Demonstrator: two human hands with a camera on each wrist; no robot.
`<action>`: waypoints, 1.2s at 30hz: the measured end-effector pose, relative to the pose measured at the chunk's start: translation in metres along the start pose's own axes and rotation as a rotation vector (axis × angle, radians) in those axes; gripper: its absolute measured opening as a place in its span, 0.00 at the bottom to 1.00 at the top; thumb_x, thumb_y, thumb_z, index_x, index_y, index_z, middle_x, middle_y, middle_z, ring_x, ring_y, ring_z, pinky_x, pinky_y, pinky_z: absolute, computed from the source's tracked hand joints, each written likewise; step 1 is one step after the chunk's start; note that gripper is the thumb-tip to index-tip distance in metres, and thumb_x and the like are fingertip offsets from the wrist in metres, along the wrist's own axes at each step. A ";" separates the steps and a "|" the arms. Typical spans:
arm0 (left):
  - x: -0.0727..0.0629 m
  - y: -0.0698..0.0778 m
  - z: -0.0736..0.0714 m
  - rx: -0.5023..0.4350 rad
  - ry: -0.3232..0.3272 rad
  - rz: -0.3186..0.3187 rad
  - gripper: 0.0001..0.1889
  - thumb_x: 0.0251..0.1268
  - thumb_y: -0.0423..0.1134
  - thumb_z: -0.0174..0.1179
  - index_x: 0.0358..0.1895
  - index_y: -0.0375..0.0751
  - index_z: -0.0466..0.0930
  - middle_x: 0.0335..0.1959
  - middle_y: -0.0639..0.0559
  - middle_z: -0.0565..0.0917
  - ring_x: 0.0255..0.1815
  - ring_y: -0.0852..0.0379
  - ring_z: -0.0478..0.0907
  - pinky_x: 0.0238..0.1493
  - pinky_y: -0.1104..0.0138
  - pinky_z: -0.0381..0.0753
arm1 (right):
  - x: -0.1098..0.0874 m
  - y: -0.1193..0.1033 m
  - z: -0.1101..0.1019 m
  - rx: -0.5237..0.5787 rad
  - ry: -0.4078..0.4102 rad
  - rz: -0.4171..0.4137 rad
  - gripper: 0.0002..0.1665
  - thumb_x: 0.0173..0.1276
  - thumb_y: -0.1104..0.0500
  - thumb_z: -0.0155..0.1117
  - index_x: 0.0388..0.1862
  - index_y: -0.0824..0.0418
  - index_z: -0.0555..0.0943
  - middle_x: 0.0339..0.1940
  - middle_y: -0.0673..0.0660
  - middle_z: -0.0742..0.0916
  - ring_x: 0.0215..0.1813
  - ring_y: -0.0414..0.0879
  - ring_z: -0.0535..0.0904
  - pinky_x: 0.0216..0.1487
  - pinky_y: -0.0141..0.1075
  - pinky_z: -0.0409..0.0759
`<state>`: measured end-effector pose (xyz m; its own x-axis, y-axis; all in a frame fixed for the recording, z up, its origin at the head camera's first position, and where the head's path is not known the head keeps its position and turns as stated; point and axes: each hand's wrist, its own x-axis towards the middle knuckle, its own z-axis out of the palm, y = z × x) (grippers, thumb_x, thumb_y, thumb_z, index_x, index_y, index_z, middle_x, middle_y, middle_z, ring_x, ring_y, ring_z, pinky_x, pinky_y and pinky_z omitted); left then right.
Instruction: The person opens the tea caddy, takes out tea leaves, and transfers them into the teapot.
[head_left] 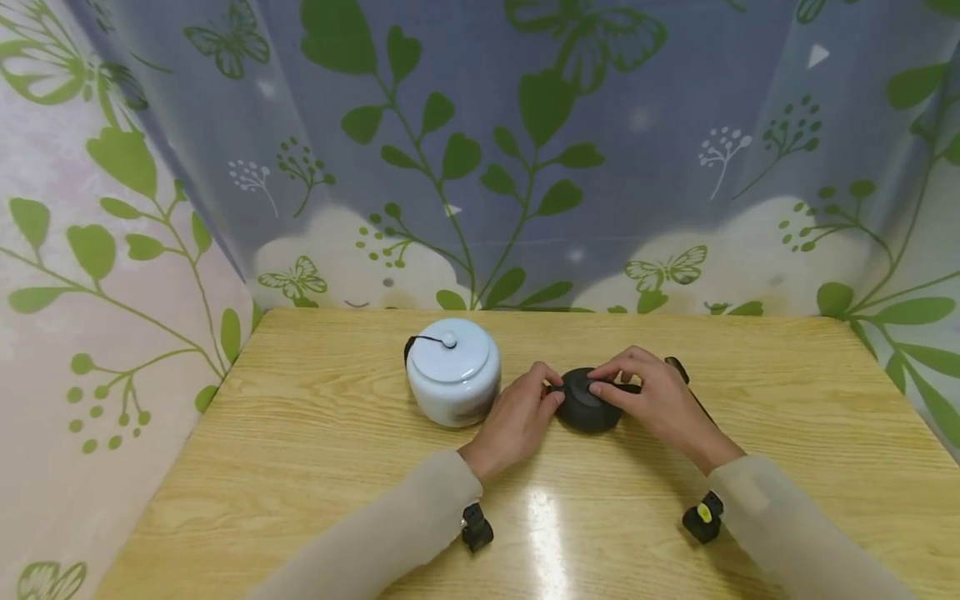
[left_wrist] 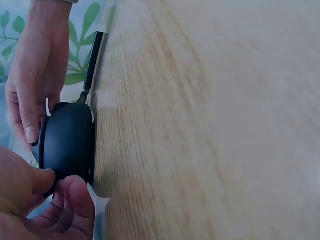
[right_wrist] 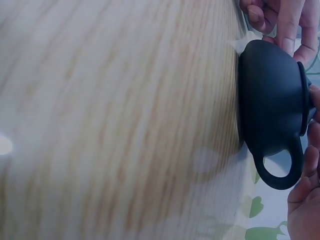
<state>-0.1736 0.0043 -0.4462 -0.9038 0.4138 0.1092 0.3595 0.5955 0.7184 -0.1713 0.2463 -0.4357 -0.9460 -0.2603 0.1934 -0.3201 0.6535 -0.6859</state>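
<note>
Leaf-printed backdrop (head_left: 645, 150) behind wood-grain table (head_left: 300, 433)

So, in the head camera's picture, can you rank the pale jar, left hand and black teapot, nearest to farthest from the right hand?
1. Black teapot: touching the right hand, on its left.
2. Left hand: at the teapot's left side.
3. Pale jar: farthest left, past the left hand.

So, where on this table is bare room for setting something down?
The table is bare left of the jar, right of the dark stick, and on the near side of the teapot. It's crowded from jar to stick, where left hand and right hand hold the teapot.
</note>
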 end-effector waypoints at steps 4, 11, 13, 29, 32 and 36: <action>0.001 0.000 0.000 -0.003 0.000 0.001 0.08 0.88 0.38 0.55 0.60 0.44 0.77 0.42 0.50 0.82 0.41 0.56 0.77 0.44 0.65 0.76 | 0.001 0.000 0.001 -0.002 0.003 0.000 0.10 0.79 0.50 0.73 0.53 0.48 0.92 0.47 0.48 0.86 0.48 0.44 0.76 0.46 0.38 0.75; 0.001 -0.003 0.001 0.003 0.005 0.008 0.07 0.88 0.39 0.56 0.59 0.45 0.78 0.41 0.50 0.83 0.40 0.57 0.78 0.43 0.66 0.76 | 0.002 -0.001 0.001 -0.014 0.020 -0.020 0.09 0.79 0.51 0.72 0.52 0.49 0.92 0.46 0.48 0.86 0.47 0.44 0.75 0.47 0.38 0.74; 0.001 -0.004 0.001 0.002 0.003 0.010 0.08 0.88 0.39 0.56 0.59 0.45 0.78 0.40 0.50 0.83 0.39 0.57 0.77 0.42 0.66 0.76 | 0.002 -0.002 0.000 -0.017 0.028 -0.025 0.08 0.79 0.51 0.72 0.52 0.49 0.92 0.46 0.48 0.85 0.47 0.44 0.75 0.45 0.38 0.73; 0.003 -0.002 -0.001 -0.003 0.005 0.012 0.08 0.87 0.39 0.57 0.60 0.45 0.79 0.39 0.50 0.83 0.38 0.58 0.77 0.40 0.67 0.76 | -0.018 -0.013 -0.004 0.014 0.038 -0.058 0.04 0.77 0.53 0.75 0.47 0.44 0.91 0.44 0.44 0.85 0.45 0.48 0.76 0.43 0.37 0.70; 0.003 -0.002 -0.001 -0.005 0.006 0.009 0.08 0.87 0.39 0.57 0.60 0.45 0.80 0.39 0.51 0.83 0.37 0.58 0.77 0.40 0.67 0.76 | -0.024 -0.016 -0.002 0.030 0.018 -0.061 0.05 0.77 0.53 0.75 0.46 0.40 0.90 0.43 0.42 0.84 0.45 0.48 0.77 0.44 0.39 0.71; 0.002 -0.001 -0.001 -0.008 0.008 0.005 0.09 0.87 0.40 0.57 0.60 0.45 0.80 0.39 0.51 0.84 0.37 0.59 0.77 0.39 0.68 0.76 | -0.031 -0.019 0.001 0.062 -0.007 -0.094 0.08 0.76 0.56 0.76 0.46 0.41 0.91 0.42 0.42 0.84 0.42 0.47 0.78 0.42 0.40 0.71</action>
<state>-0.1765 0.0037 -0.4463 -0.9037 0.4117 0.1180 0.3622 0.5876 0.7235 -0.1356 0.2411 -0.4291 -0.9114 -0.3238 0.2541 -0.4035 0.5807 -0.7071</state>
